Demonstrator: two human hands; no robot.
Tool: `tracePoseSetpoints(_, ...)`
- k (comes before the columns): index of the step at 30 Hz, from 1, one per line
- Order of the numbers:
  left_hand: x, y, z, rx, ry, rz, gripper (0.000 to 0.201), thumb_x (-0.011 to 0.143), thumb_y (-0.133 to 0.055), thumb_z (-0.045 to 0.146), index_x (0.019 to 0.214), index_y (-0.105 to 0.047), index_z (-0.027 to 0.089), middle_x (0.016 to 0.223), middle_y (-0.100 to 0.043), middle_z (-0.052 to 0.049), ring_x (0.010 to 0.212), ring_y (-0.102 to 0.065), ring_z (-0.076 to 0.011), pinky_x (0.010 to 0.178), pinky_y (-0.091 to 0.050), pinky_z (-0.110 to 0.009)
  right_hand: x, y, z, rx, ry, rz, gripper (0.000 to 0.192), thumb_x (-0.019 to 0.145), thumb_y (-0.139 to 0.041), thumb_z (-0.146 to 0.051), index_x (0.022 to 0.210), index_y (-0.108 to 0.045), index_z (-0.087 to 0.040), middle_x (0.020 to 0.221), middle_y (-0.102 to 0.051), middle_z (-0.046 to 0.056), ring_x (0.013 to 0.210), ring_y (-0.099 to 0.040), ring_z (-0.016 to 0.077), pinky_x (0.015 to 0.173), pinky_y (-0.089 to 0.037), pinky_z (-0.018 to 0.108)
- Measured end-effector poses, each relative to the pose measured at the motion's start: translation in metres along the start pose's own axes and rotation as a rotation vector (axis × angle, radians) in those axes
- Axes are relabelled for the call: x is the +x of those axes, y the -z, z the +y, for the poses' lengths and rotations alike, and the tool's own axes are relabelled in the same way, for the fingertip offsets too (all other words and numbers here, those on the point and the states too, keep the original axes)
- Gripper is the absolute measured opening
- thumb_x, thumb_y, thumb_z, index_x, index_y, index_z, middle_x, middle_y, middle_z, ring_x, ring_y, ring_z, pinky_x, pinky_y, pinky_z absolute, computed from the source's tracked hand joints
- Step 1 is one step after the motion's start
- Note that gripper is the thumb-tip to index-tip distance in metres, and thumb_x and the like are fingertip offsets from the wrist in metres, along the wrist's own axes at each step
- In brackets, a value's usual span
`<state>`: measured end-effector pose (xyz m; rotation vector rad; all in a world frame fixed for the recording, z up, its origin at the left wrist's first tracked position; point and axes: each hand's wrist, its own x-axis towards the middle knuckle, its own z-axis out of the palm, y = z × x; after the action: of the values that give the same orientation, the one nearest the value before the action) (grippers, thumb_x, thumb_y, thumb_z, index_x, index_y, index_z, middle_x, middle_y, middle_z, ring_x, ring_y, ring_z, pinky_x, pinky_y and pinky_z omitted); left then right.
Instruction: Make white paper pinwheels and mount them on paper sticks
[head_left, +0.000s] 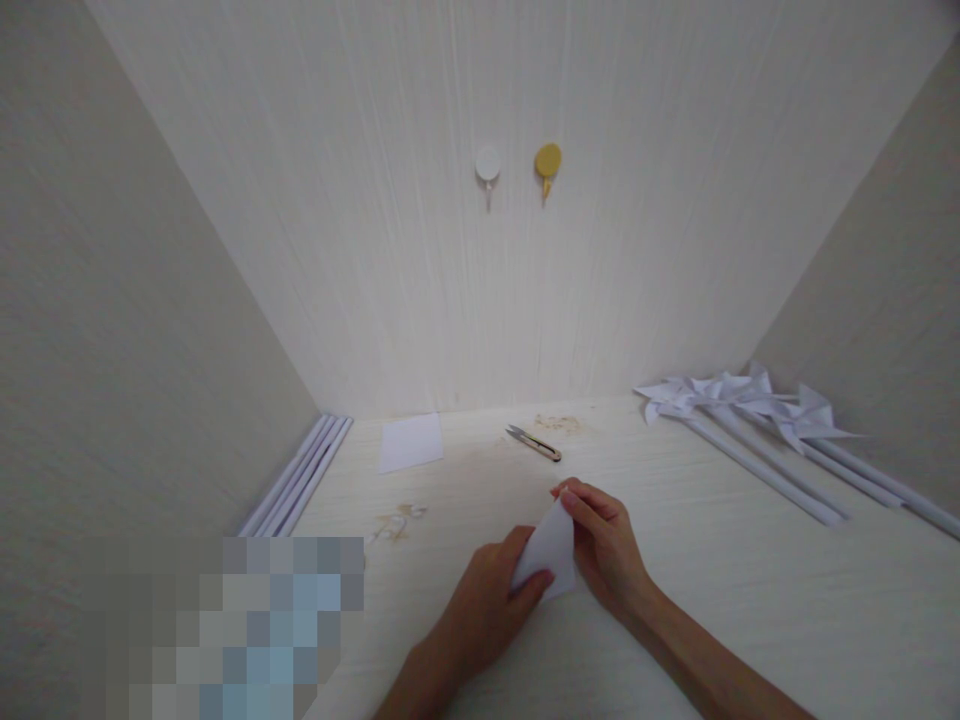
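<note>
A small folded piece of white paper [551,550] lies low over the pale table [750,600], held between both hands. My left hand [487,600] pinches its lower left edge with thumb and fingers. My right hand [600,540] grips its upper right side, fingertips at the top corner. The paper forms a triangle shape pointing up.
Small thread snips [534,443] lie just beyond the hands. A white square sheet [410,441] rests at the back left, beside several white rolled sticks [300,480] along the left wall. Several white paper pinwheels [757,420] lie at the right. Two hooks, white [487,168] and yellow [547,164], hang on the back wall.
</note>
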<state>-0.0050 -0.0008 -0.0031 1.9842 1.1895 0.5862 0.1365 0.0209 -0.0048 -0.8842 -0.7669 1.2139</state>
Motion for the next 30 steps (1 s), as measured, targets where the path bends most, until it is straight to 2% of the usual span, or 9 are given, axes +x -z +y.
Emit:
tracePoseSetpoints(18, 0.0007, -0.0002, 0.0003, 0.016, 0.024, -0.031, 0.031, 0.077, -0.045, 0.034, 0.104, -0.051, 0.02, 0.087, -0.062, -0.004, 0.079, -0.053, -0.0188, 0.07, -0.038, -0.028, 0.0003, 0.0006, 0.0008, -0.075, 0.01, 0.004, 0.014, 0.061, -0.064, -0.031, 0.055, -0.062, -0.018, 0.051, -0.046, -0.002, 0.049, -0.035, 0.0098, 0.046, -0.026, 0.024)
tracePoseSetpoints(23, 0.0005, -0.0007, -0.001, 0.009, 0.02, -0.017, 0.033, 0.077, -0.045, 0.034, 0.107, -0.05, 0.021, 0.091, -0.062, -0.005, 0.081, -0.053, -0.019, 0.072, -0.038, -0.029, 0.0004, -0.0024, -0.0012, 0.018, -0.048, 0.028, 0.022, 0.063, -0.061, -0.038, 0.056, -0.062, -0.018, 0.055, -0.053, 0.0, 0.051, -0.041, 0.0108, 0.048, -0.031, 0.024)
tracePoseSetpoints(26, 0.0009, -0.0007, -0.0014, 0.008, 0.023, -0.007, 0.032, 0.077, -0.045, 0.034, 0.106, -0.051, 0.02, 0.088, -0.062, -0.004, 0.079, -0.053, -0.0183, 0.07, -0.037, -0.028, -0.0005, -0.0022, -0.0001, 0.032, -0.053, -0.019, 0.027, 0.064, -0.061, -0.043, 0.06, -0.064, -0.017, 0.06, -0.056, 0.001, 0.054, -0.044, 0.0114, 0.049, -0.032, 0.024)
tracePoseSetpoints(30, 0.0018, -0.0009, -0.0018, 0.007, 0.026, 0.004, 0.031, 0.077, -0.045, 0.033, 0.104, -0.051, 0.019, 0.086, -0.061, -0.004, 0.076, -0.053, -0.0179, 0.067, -0.037, -0.028, -0.0029, -0.0008, 0.0022, -0.07, -0.027, -0.129, 0.022, 0.062, -0.066, -0.038, 0.062, -0.063, -0.017, 0.061, -0.055, 0.0, 0.056, -0.044, 0.0107, 0.051, -0.032, 0.022)
